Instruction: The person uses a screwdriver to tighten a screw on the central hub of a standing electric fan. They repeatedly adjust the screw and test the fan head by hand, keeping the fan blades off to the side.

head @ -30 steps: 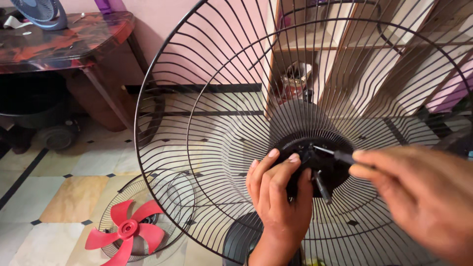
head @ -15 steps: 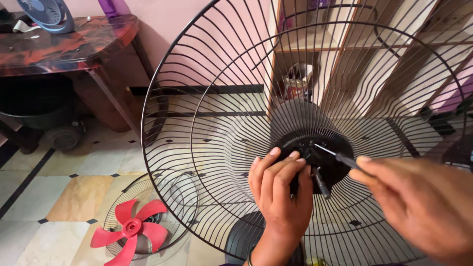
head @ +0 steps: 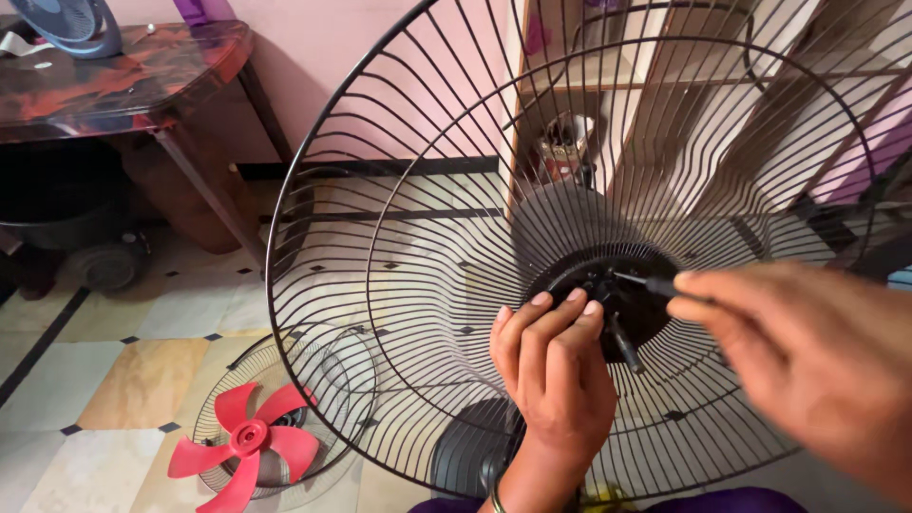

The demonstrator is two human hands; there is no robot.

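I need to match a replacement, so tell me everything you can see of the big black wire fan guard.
The black wire fan guard is a large round grille of thin metal-looking spokes running from a dark central hub out to a rim, crossed by an inner ring. It stands tilted, close to the camera. The left hand grips the hub's edge; the right hand holds a screwdriver to its centre.

Red-bladed fan [head: 249, 444] on tiled floor [head: 114, 361], dark table [head: 114, 81]

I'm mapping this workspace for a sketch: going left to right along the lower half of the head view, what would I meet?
Red fan blade on the floor → left hand gripping the black hub of the wire fan guard → screwdriver → right hand.
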